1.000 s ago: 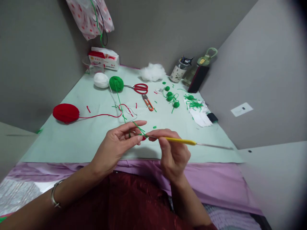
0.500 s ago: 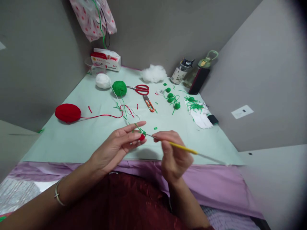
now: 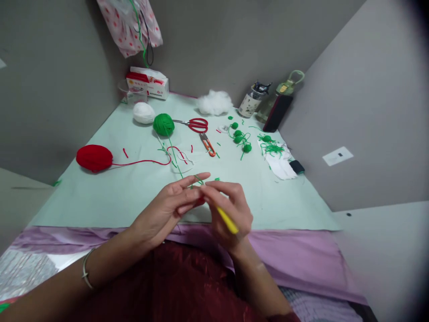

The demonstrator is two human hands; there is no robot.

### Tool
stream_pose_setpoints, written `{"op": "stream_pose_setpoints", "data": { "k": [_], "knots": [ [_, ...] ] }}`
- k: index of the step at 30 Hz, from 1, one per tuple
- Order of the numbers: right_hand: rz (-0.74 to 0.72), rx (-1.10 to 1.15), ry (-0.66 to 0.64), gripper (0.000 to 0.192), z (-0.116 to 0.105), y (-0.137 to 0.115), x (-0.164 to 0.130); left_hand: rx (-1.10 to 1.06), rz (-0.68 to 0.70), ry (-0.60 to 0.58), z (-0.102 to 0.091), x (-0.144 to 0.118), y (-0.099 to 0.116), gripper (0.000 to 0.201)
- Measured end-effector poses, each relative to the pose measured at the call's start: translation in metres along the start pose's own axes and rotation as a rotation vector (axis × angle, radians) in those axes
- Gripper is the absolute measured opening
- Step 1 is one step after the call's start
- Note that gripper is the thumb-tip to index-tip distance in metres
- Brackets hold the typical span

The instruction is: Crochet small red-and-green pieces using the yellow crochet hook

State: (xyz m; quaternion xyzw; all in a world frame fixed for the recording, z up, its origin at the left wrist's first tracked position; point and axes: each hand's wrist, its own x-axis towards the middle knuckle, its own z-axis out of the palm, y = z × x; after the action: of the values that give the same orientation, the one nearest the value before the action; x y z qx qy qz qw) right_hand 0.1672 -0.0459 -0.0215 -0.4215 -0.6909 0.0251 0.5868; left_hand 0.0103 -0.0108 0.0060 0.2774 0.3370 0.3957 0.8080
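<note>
Between the thumb and fingers of my left hand (image 3: 170, 199) is a small red and green crochet piece (image 3: 200, 201), mostly covered by fingers. Green yarn (image 3: 177, 163) runs from the green ball (image 3: 164, 124) to my left hand and passes over its outstretched index finger. My right hand (image 3: 231, 210) grips a crochet hook by its yellow handle (image 3: 228, 220), with the fingers close against the crochet piece. The hook's tip is hidden at the green loop by the fingertips.
A red yarn ball (image 3: 94, 158) and a white one (image 3: 144, 113) lie at the left. Beyond my hands are red-handled scissors (image 3: 198, 125), orange thread snips (image 3: 208, 145), white stuffing (image 3: 215, 103) and small green crocheted balls (image 3: 247, 148). A bottle (image 3: 268, 107) and phone (image 3: 278, 113) stand at the back right.
My right hand has moved left against my left hand, and the hook has swung to point steeply down toward me. The green yarn ball has shifted slightly left, and its strand looks straighter.
</note>
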Motion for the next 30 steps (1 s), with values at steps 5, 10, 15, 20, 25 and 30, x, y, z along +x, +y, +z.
{"op": "stream_pose_setpoints", "data": {
  "k": [5,10,15,20,25,30],
  "knots": [
    [0.333,0.404,0.085,0.020,-0.003,0.000,0.010,-0.007,0.041,0.005,-0.002,0.001,0.003,0.035],
    [0.489,0.523,0.019,0.015,0.001,0.002,0.011,0.135,0.129,-0.005,0.000,-0.003,0.001,0.036],
    [0.611,0.731,0.059,0.017,-0.001,0.009,0.009,0.141,0.129,-0.022,0.000,-0.006,0.002,0.032],
    [0.541,0.640,0.027,0.018,-0.006,0.005,0.011,0.232,0.177,0.018,-0.003,-0.004,0.001,0.031],
    [0.282,0.317,-0.029,0.021,-0.009,-0.004,0.009,0.356,0.281,0.063,-0.006,-0.002,-0.003,0.034],
    [-0.033,0.122,-0.012,0.023,0.001,0.000,-0.002,0.426,0.355,0.132,-0.004,-0.006,-0.004,0.035]
  ]
}}
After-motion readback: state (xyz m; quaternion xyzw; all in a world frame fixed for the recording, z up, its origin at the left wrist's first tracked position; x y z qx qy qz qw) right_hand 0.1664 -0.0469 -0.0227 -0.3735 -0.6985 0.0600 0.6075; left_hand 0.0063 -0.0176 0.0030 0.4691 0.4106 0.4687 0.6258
